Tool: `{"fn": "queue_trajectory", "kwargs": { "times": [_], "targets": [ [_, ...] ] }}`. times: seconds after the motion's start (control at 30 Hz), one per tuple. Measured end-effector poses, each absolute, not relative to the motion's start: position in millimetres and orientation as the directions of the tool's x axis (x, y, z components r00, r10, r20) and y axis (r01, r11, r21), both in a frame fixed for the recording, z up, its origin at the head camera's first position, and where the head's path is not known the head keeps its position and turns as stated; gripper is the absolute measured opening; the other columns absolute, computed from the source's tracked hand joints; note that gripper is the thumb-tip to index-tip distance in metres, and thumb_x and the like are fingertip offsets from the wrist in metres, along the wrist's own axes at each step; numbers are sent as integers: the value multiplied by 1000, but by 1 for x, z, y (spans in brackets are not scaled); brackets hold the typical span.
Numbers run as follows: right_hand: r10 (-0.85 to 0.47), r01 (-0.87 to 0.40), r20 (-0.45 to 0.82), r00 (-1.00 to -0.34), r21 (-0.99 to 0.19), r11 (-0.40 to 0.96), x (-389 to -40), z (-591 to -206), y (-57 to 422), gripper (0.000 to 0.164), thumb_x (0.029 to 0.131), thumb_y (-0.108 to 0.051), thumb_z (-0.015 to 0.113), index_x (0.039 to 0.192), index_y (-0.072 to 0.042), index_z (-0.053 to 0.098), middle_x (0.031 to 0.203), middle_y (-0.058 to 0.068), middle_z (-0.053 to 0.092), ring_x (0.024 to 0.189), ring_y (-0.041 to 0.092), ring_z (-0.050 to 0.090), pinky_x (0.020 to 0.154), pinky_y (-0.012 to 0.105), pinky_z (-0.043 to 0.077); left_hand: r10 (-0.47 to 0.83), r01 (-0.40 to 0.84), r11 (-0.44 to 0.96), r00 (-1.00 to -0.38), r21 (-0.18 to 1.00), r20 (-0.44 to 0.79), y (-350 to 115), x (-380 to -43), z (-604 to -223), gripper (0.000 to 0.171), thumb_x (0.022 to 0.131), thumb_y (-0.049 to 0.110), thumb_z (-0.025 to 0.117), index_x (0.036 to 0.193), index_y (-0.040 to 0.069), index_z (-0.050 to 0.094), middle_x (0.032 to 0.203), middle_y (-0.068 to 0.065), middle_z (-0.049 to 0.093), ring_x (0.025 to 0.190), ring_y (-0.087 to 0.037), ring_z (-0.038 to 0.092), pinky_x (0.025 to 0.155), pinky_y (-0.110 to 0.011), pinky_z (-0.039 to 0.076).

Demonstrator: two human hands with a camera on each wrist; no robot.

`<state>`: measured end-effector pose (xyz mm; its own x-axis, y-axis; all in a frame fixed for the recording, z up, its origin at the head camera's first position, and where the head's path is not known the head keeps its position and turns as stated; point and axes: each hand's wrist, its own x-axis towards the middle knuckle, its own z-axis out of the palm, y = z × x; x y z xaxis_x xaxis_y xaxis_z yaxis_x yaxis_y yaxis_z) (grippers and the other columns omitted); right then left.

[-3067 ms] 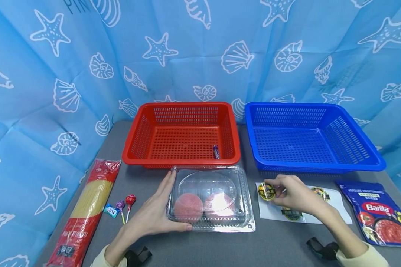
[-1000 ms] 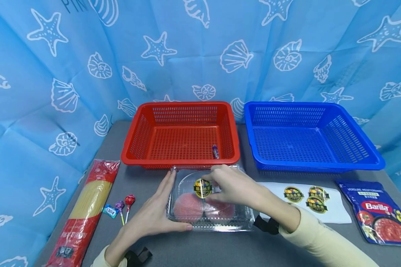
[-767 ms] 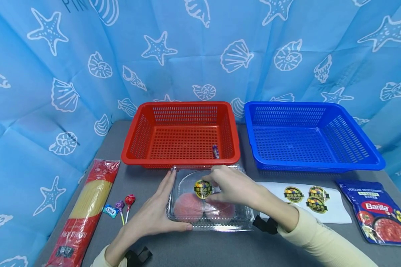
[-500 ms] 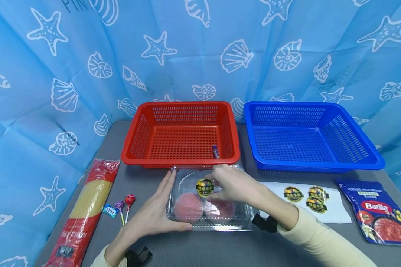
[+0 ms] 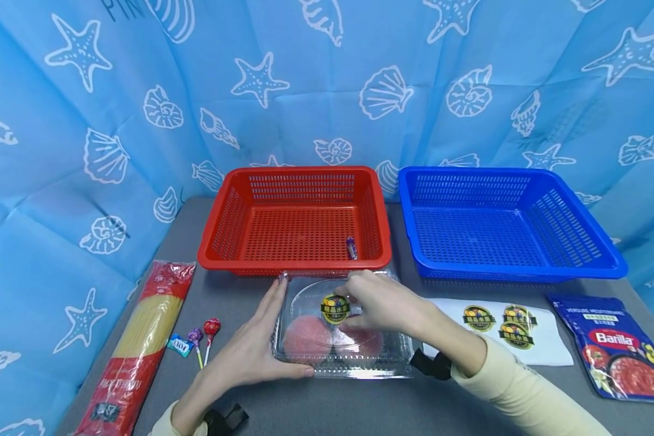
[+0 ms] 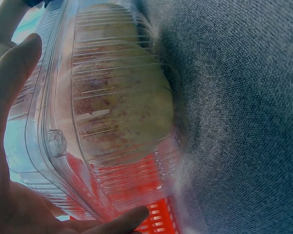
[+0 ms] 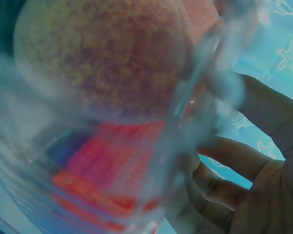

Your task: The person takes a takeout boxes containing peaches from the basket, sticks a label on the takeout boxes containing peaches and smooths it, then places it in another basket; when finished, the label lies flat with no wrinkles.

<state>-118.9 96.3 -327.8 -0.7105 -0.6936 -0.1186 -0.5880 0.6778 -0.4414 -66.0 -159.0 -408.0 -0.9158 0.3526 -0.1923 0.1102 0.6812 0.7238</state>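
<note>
A clear plastic clamshell box (image 5: 398,357) with two round, peach-like fruits (image 5: 307,338) inside lies at the front middle of the table. My left hand (image 5: 251,351) holds its left side, thumb along the front edge and fingers reaching to the back corner. In the left wrist view, the thumb (image 6: 19,73) and a fingertip (image 6: 132,219) span the box's ribbed wall. Over the lid my right hand (image 5: 384,303) pinches the right edge of a round black-and-gold sticker (image 5: 335,309). Whether the sticker touches the lid cannot be told. The right wrist view is blurred by the plastic.
Behind the box stand a red basket (image 5: 294,264) holding a small purple-wrapped candy (image 5: 351,248), and a blue basket (image 5: 523,270). A white sheet with several stickers (image 5: 550,345) and a sauce pouch (image 5: 616,348) lie right. Left are spaghetti (image 5: 147,327), two lollipops (image 5: 211,327) and a blue-wrapped candy (image 5: 180,345).
The right hand has taken a sticker from the white sheet and carried it left over the lid. Lately hand and sticker have shifted slightly right. The left hand has stayed on the box.
</note>
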Motion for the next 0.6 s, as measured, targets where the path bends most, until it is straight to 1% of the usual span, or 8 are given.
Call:
{"fn": "queue_trajectory", "kwargs": {
  "times": [0.13,0.23,0.33,0.43,0.5,0.6],
  "targets": [
    [-695,-587,-121,-709,-444,677,-119,-328,97,26,78,-23,89,96,-10,76,77,-1,71,65,3,50,56,18,44,351,107,683,-916,723,-196,-159,-66,-408,137,67,60,89,164,38,-6,175,-8,-3,157,-47,20,116,-74,32],
    [-695,-581,-121,-709,-457,673,-119,-329,96,26,78,-25,90,94,-10,76,78,-1,72,65,3,54,57,18,46,354,110,681,-915,724,-194,-160,-66,-409,138,67,61,89,164,38,-6,175,-8,-4,157,-46,19,117,-74,31],
    [-695,-581,-115,-710,-462,670,-118,-330,96,28,78,-24,90,97,-9,76,79,-1,73,67,6,59,59,19,49,360,117,677,-914,727,-188,-160,-67,-409,138,67,62,89,164,37,-6,175,-8,-4,157,-46,18,117,-74,31],
    [-689,-580,-94,-718,-466,668,-117,-331,95,32,78,-24,89,103,-9,78,81,-2,74,70,7,62,61,19,50,363,120,675,-913,728,-186,-160,-67,-409,138,67,62,89,164,35,-6,175,-8,-4,157,-47,19,117,-74,31],
    [-678,-583,-67,-732,-455,674,-115,-331,93,35,78,-24,89,108,-10,78,85,-3,73,72,7,60,62,18,50,362,116,676,-913,727,-191,-160,-67,-409,138,67,61,88,164,35,-6,175,-8,-4,157,-46,19,116,-74,31],
    [-655,-591,-3,-755,-429,683,-111,-331,91,31,79,-25,88,107,-15,80,89,-4,68,78,7,54,66,18,47,361,109,677,-911,728,-198,-160,-67,-409,137,68,60,88,164,35,-6,175,-8,-4,157,-46,19,117,-73,31]
  ]
}}
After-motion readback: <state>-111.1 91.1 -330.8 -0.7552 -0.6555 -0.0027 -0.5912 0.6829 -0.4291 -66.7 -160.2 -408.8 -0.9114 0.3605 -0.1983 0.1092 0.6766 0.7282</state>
